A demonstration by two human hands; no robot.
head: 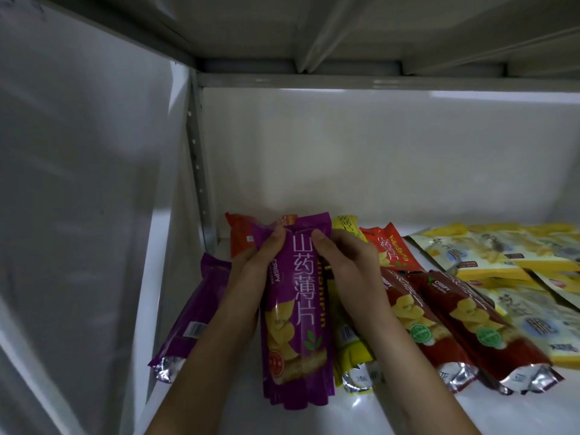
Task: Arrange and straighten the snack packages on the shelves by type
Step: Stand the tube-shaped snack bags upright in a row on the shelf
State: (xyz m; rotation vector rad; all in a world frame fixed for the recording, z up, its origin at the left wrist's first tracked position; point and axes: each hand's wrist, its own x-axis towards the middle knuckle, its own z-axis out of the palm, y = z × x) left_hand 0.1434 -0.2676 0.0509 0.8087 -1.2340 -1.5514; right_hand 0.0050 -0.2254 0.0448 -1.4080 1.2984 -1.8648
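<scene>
We hold a purple snack packet point(295, 312) lengthwise above the white shelf point(470, 412): our left hand point(260, 262) and right hand point(345, 262) both curl their fingers round its far end. Left of this packet lies a second purple packet point(191, 315); right of it a yellow packet point(351, 350), then two dark red packets point(439, 328).
</scene>
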